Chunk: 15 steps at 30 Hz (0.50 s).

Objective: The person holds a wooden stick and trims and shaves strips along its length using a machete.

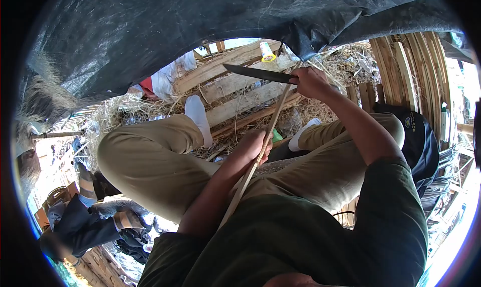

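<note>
My left hand (254,145) is closed round a long, thin strip of wood or bamboo (244,182). The strip slants from my torso up between my knees, and its far end reaches the blade. My right hand (311,82) grips a large knife (258,73), whose handle is hidden inside my fingers. Its long dark blade points left and crosses the strip close to my right fist. Whether the edge cuts into the strip, I cannot tell.
Wooden planks (245,97) and straw-like shavings (133,106) lie beyond my legs. A cup (266,51) rests on a plank. Dark sheeting (165,31) hangs overhead. A black bag (423,141) and upright boards (426,71) stand right. Another person (90,227) sits at lower left.
</note>
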Available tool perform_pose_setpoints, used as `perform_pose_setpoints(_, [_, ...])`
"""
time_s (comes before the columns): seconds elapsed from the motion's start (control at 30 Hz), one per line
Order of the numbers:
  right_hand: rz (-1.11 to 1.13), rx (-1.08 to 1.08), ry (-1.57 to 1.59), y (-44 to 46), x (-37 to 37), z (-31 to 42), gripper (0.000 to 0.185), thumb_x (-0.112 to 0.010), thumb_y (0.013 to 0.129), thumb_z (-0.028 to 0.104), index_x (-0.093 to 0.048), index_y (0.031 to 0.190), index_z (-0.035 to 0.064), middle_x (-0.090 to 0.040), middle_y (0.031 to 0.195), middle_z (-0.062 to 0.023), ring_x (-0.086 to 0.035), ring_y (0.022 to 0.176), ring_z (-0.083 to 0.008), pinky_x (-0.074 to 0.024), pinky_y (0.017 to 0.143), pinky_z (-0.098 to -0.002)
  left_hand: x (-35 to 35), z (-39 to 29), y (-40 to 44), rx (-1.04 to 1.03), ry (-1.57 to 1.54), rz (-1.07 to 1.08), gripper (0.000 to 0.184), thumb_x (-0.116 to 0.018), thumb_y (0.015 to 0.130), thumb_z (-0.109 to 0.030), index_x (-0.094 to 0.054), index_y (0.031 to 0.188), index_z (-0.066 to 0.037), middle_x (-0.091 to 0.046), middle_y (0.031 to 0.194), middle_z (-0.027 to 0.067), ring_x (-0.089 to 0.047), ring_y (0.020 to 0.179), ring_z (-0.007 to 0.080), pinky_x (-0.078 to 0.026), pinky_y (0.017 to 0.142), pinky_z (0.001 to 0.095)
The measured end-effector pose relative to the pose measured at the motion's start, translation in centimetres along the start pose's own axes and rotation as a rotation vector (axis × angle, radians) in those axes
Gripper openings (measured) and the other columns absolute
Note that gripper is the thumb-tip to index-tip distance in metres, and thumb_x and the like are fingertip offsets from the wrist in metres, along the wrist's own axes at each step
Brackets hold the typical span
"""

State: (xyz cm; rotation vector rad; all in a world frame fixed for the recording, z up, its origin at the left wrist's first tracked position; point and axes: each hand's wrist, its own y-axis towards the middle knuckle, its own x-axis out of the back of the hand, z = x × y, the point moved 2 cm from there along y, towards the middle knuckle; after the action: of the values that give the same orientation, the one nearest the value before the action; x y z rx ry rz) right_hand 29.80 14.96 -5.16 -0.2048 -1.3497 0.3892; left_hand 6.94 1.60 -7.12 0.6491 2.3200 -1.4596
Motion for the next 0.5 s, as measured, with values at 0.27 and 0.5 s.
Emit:
perform_pose_setpoints(0.27, [0.035, -0.141, -0.026, 2.0, -0.2, -2.6, 0.057, -0.052, 0.094, 0.059, -0.071, 0.099, 0.0049, -0.069, 0.1, -0.0218, -0.067, 0.1, -0.0391, -0.0509, 0.089, -0.0494, -0.7, -0.6, -1.6, -0.006, -0.002, -0.045, 0.023, -0.044, 0.101, -0.031, -0.052, 0.089, -0.012, -0.04, 0.059, -0.0038, -0.036, 0.039, 0.0074, -0.032, 0.033, 0.0252])
perform_pose_setpoints(0.5, [0.036, -0.076, 0.069, 1.7, -1.3, -1.3, 0.06, -0.048, 0.097, 0.059, -0.07, 0.095, 0.0031, -0.069, 0.096, -0.0232, -0.067, 0.095, -0.0414, -0.0532, 0.083, -0.0501, -1.0, -2.4, -5.0, 0.037, -0.107, 0.0, 0.024, -0.043, 0.101, -0.03, -0.049, 0.085, -0.013, -0.035, 0.054, -0.0051, -0.032, 0.037, 0.0069, -0.029, 0.034, 0.0242])
